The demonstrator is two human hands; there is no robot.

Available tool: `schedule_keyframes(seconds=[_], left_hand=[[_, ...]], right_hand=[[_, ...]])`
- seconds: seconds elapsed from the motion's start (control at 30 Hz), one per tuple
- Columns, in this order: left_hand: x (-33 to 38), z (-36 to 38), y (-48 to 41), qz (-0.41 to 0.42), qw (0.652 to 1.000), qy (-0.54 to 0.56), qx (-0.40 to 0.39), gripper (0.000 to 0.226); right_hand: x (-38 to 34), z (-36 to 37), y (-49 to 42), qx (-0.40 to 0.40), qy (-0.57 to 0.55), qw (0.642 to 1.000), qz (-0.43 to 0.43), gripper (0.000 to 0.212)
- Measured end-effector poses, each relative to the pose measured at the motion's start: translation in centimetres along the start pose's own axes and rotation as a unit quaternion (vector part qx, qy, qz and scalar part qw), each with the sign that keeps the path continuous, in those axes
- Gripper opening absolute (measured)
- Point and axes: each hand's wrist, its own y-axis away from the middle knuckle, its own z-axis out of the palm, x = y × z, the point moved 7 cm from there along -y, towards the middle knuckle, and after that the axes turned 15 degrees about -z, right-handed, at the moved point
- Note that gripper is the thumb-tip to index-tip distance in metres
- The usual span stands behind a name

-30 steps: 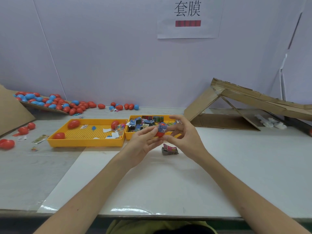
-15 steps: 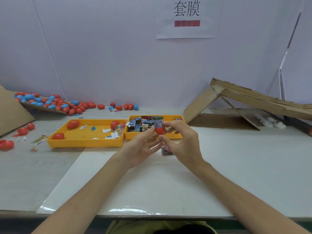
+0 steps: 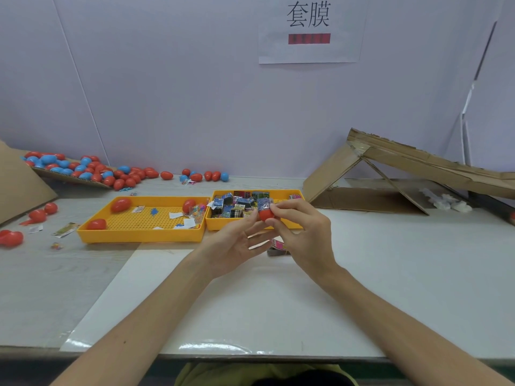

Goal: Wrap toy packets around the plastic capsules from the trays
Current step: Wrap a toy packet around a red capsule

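- Right hand (image 3: 303, 232): thumb and fingers curled, pinching a red capsule (image 3: 266, 215) from its right side, held up off the table in front of the right tray (image 3: 220, 225).
- Left hand (image 3: 237, 240): palm up, fingers fairly straight, tips touching the capsule's left and under side. It supports the capsule rather than grips it.
- Toy packet (image 3: 263, 204): blue printed, sits over the capsule's upper half; the lower half is bare red. Can't tell if it goes all the way round.
- Right tray is yellow and holds a heap of loose packets (image 3: 237, 204), mostly blue, black and green.
- Left tray (image 3: 139, 236) is yellow with a perforated floor and butts against the right tray. It holds three red capsules (image 3: 121, 204), some paper scraps and a small clear bag.
- A small stack of packets (image 3: 278, 246) lies on the white sheet (image 3: 250, 302), just below the hands and partly hidden by them.
- Back left: a pile of red and blue capsules (image 3: 83, 169) on a cardboard flap, spilling along the wall.
- Far left of the table: a few loose red capsules (image 3: 11, 238) and scraps.
- Right: a folded cardboard ramp (image 3: 418, 162) leaning over the table.
- Wall: a paper sign (image 3: 309, 29) with two printed characters and a red bar.
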Motion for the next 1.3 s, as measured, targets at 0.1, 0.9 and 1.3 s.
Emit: schedule_keyframes(seconds=[0.1,0.9,1.3], left_hand=[[0.1,0.1,0.0,0.002,1.000,-0.013,-0.001,0.030],[0.3,1.1,0.1,0.028,0.995,-0.071,-0.057,0.039],[0.5,1.0,0.2,0.038,0.993,-0.083,-0.068,0.045]], right_hand=[[-0.1,0.0,0.0,0.000,0.002,1.000,-0.005,0.025],[-0.7,-0.1,0.0,0.003,0.026,0.999,-0.021,0.029],[-1.1,-0.5,-0.3,0.010,0.026,1.000,-0.013,0.037]])
